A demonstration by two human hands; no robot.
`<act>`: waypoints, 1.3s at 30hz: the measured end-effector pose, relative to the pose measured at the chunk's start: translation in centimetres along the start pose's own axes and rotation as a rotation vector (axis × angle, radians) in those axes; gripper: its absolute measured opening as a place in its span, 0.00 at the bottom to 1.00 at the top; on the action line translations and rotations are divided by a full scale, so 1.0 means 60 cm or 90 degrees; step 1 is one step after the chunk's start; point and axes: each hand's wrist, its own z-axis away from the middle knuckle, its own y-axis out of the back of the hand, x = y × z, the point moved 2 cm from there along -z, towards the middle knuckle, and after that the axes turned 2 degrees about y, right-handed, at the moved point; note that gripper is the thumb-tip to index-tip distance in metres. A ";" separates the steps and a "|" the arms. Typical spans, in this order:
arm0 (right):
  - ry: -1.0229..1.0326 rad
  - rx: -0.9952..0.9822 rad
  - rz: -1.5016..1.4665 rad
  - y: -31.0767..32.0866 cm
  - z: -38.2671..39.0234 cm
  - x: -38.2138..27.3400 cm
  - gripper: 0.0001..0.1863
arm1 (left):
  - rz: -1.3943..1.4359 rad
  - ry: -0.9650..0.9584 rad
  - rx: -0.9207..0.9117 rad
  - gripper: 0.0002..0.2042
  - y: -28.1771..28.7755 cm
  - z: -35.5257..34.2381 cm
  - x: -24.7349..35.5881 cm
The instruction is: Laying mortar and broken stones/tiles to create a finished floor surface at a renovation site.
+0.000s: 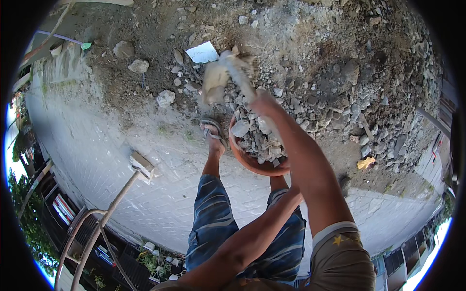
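Note:
My right hand (264,103) is closed around the handle of a hoe (239,72). Motion smears the hoe, and its pale, dirt-caked blade (215,82) hangs over the rubble just beyond my sandalled left foot. My left forearm (252,242) crosses toward the right and passes under my right forearm, which hides the left hand and its fingers. Between my feet and the rubble sits an orange-brown basin (264,167), filled with grey stones and broken chunks (257,136). The right arm covers part of its rim.
Loose rubble (335,111) spreads ahead and right. A white flat piece (202,52) lies beyond the blade. Several larger stones lie left of it, one whitish (165,98). On the left, a long wooden pole (109,213) with a blocky pale head stands beside a bent tube frame (73,233). Paving (170,194) surrounds my feet.

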 end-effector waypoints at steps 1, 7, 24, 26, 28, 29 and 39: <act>0.038 -0.027 -0.029 -0.018 0.016 -0.068 0.30 | 0.125 0.024 0.040 0.20 0.031 0.005 0.021; -0.038 0.096 -0.141 0.068 0.082 0.112 0.24 | 0.026 0.180 0.208 0.18 -0.092 0.074 0.060; -0.202 0.399 -0.827 -0.236 0.498 0.246 0.09 | -1.033 0.647 0.059 0.18 0.114 0.517 0.260; -0.210 0.395 -0.847 -0.245 0.537 0.225 0.08 | -1.041 0.658 0.057 0.17 0.126 0.574 0.258; -0.191 0.361 -0.883 -0.240 0.570 0.215 0.09 | -1.042 0.686 0.063 0.16 0.118 0.583 0.263; -0.172 0.365 -0.896 -0.221 0.568 0.208 0.10 | -1.070 0.665 0.055 0.16 0.102 0.556 0.267; -0.091 0.443 -0.727 0.141 0.188 0.208 0.11 | -1.234 0.286 0.076 0.21 0.006 0.091 0.261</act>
